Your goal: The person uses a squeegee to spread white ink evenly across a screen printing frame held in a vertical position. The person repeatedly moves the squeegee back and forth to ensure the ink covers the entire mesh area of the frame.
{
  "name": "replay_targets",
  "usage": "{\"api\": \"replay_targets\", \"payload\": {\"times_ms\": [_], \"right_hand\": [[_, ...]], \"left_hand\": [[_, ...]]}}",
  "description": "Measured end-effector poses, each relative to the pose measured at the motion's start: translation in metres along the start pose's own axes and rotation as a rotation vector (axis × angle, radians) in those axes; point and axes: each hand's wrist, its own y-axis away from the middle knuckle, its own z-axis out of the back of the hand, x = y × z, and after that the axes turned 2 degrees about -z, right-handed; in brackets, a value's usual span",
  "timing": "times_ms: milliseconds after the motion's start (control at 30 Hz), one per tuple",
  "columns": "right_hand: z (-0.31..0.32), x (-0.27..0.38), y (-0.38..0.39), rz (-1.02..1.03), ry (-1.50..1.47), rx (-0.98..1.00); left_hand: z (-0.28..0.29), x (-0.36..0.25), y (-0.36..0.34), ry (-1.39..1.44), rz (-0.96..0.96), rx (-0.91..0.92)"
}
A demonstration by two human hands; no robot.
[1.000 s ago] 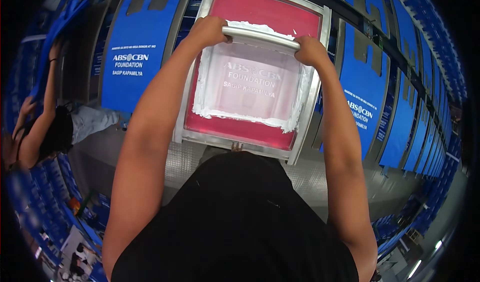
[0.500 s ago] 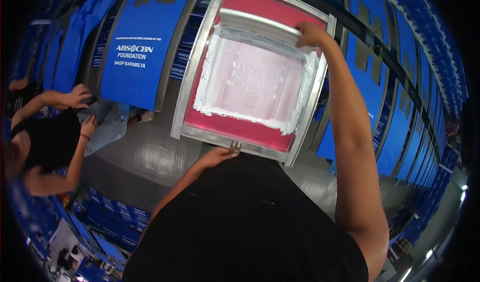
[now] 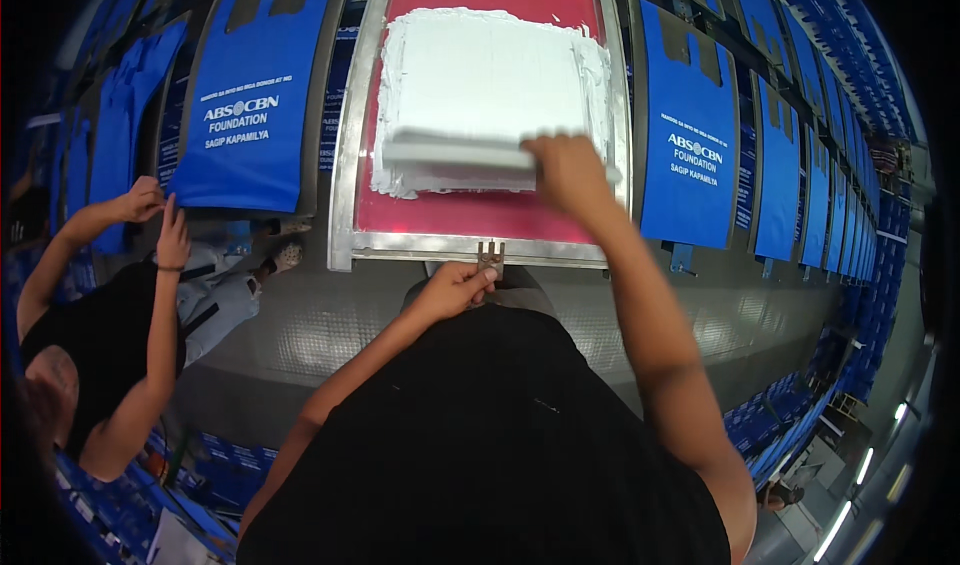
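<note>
A silver-framed printing screen (image 3: 345,180) with a pink-red mesh lies in front of me. Thick white ink (image 3: 485,75) covers its middle, ragged along the edges. Closed around the right end of a long squeegee (image 3: 450,157), my right hand (image 3: 572,175) has it lying crosswise over the near part of the ink. The squeegee and this hand are slightly blurred. At the frame's near edge, my left hand (image 3: 455,290) pinches a small pronged metal bracket (image 3: 490,254). Whatever lies beneath the screen is hidden by the ink.
Printed blue bags (image 3: 690,165) lie on boards in a long row to the right. Another blue bag (image 3: 245,95) is on the left, where a co-worker's hands (image 3: 160,210) touch its near corner. Grey floor (image 3: 310,325) runs between the racks.
My right hand has drawn the squeegee from the far end toward me. White ink now hides the lettering that showed through the mesh. My left hand stays at the bracket.
</note>
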Motion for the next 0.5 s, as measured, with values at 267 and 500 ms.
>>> {"api": "replay_targets", "payload": {"times_ms": [267,500], "right_hand": [[0.003,0.01,0.064,-0.123,-0.099,-0.047],[-0.019,-0.095,0.064,-0.311,-0.588,0.03]], "left_hand": [[-0.005,0.038,-0.023,-0.211,0.116,-0.196],[-0.003,0.008,-0.005,-0.803,0.155,-0.332]]}}
